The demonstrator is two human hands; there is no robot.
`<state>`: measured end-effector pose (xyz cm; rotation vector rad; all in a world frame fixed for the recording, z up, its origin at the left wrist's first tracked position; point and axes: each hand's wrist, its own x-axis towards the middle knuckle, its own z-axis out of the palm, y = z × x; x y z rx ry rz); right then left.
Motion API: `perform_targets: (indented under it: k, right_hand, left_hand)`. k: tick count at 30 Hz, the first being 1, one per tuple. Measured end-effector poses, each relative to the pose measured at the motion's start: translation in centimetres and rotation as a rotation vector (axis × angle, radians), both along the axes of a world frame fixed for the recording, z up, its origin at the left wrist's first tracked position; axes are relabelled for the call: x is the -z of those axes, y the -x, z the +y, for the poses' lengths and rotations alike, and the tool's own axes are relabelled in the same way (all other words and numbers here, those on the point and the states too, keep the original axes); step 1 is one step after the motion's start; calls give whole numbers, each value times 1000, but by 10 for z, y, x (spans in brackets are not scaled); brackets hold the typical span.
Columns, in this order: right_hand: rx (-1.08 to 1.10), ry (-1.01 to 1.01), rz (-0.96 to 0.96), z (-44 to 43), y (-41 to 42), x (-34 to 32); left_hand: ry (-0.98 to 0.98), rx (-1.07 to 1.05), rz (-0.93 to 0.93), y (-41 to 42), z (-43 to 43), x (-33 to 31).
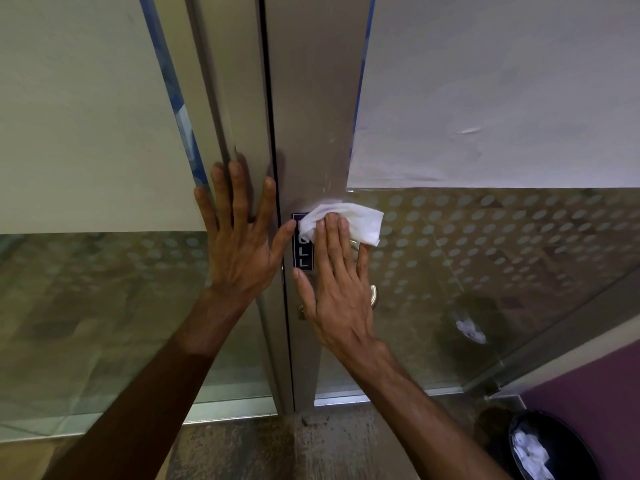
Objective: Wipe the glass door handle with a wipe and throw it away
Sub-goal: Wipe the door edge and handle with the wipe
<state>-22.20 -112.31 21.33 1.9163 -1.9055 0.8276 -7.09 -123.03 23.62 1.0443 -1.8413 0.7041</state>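
- The wipe [346, 221] lies just right of the frame's centre, pinned flat against the metal door frame [311, 133] under the fingertips of the right hand [337, 289].
- That hand is spread open, fingers extended and pressing rather than curled; the wipe sticks out above and to the right of the fingers, its right edge over the dotted glass [485, 237].
- The wipe is white, rumpled and loosely folded, with a soft crease running across it.
- It covers the top of a dark PULL sign [303, 258] on the frame.
- The door handle [373, 297], brass-coloured, shows only in small parts below the wipe, mostly hidden behind the right palm.
- The left hand [239, 237] rests flat and open on the neighbouring door's metal edge, holding nothing.
- A black bin [568, 448] with white crumpled paper sits at the lower right.
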Motion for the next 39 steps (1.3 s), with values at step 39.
perform_targets:
  k: [39]
  right_hand:
    - [-397, -110, 921, -9, 98, -40]
  left_hand:
    - [2, -1, 27, 3, 6, -6]
